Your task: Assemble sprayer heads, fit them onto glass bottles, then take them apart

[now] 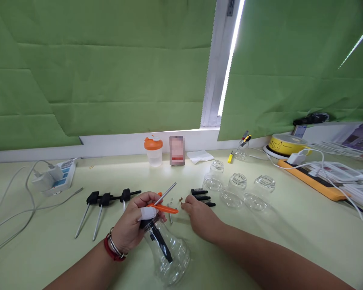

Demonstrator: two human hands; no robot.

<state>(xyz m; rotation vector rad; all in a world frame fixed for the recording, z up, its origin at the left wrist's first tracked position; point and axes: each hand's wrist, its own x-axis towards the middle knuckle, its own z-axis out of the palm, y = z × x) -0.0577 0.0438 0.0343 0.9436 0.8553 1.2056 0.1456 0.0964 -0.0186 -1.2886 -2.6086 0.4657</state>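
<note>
My left hand (133,225) is closed around the black sprayer head of a clear plastic spray bottle (169,255) lying on the table, with an orange trigger (165,207) and a metal tube (166,192) sticking out above the fingers. A white bandage wraps one finger. My right hand (199,215) rests on the table with fingertips pinched at small brown parts (180,199). Just beyond lie black springs and pieces (203,196).
Three empty clear bottles (234,189) lie right of centre. Black sprayer heads with metal tubes (104,201) lie to the left. A power strip (59,177) and cables sit far left. An orange-lidded cup (153,151), a small box and a yellow tape roll (286,145) stand at the back.
</note>
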